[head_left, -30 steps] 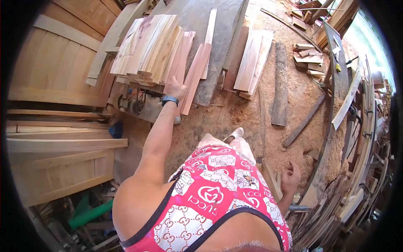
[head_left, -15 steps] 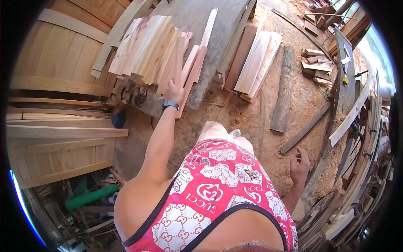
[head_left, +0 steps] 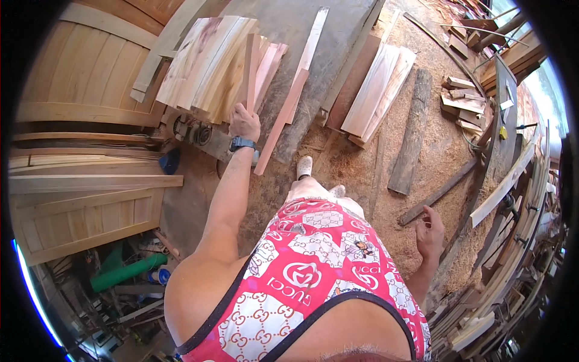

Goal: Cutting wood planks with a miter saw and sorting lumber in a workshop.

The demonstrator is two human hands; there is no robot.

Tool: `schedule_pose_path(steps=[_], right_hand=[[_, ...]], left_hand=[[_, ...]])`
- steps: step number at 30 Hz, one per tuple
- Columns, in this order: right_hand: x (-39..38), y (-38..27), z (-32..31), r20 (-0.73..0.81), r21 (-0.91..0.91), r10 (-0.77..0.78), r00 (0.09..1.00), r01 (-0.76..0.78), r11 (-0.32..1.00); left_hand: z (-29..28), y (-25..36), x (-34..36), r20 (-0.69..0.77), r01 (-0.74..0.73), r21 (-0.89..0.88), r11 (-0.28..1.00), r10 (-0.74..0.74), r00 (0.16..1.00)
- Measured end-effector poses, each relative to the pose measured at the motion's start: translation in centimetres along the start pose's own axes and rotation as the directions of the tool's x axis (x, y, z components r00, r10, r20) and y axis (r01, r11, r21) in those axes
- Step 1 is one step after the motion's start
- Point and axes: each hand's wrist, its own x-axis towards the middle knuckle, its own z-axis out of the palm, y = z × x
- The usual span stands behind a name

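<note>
My left hand (head_left: 245,123), with a watch on its wrist, is closed round the near end of a narrow wooden strip (head_left: 251,75). The strip points away from me over the right part of a row of boards (head_left: 208,63) on the grey table (head_left: 280,45). Just right of it, a reddish strip (head_left: 281,123) lies at a slant, its near end sticking out past the table edge. A paler strip (head_left: 312,39) reaches farther back beyond it. My right hand (head_left: 430,232) hangs low at the right with nothing in it, its fingers loosely bent and apart.
Panelled wooden doors (head_left: 90,66) stand at the left. More boards (head_left: 377,90) are stacked right of the table. A weathered plank (head_left: 412,133) and a dark batten (head_left: 440,192) lie on the sawdust-covered floor (head_left: 362,169). Offcuts (head_left: 464,102) are heaped at the far right.
My left hand has shifted slightly left with its strip, which now lies over the row of boards, apart from the reddish strip. A shoe has come into sight below me. My right hand has barely moved.
</note>
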Motion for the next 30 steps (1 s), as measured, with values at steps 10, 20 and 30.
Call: schedule_pose_path(steps=[10,20,30], right_hand=[[3.2,-6.3,3.5,0.032,-0.029,0.041,0.999,-0.04,0.999],[5.2,-9.7,7.3,0.118,0.015,0.106,0.987,-0.109,0.994],[14.7,-20.5,14.4,0.279,0.142,-0.185,0.942,0.151,0.978]], left_hand=[[0.4,2.9,-3.7,0.241,-0.145,-0.206,0.968,0.194,0.951],[0.9,1.2,0.1,0.224,-0.183,-0.386,0.904,0.285,0.932],[0.1,-1.2,5.4,0.27,-0.217,-0.061,0.974,0.226,0.936]])
